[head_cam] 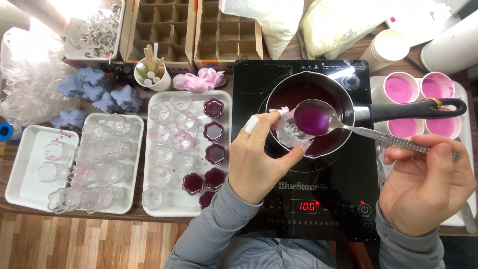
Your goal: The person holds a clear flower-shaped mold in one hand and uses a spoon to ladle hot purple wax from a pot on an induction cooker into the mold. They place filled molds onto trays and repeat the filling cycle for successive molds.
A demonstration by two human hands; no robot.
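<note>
My left hand (254,159) holds a small clear flower-shaped glass cup (291,132) at the near rim of a dark saucepan (343,97) of purple liquid. My right hand (428,187) grips the metal handle of a spoon (313,118) whose bowl, full of purple liquid, hovers just above the cup. The pan, with its long black handle (413,109), stands on a black induction cooktop (343,209) with a red lit display.
A white tray (152,199) left of the cooktop holds empty clear cups and several filled with dark purple. Two more white trays (17,184) of clear cups lie further left. Pink-filled paper cups (401,89) stand at right; cardboard dividers and bags at the back.
</note>
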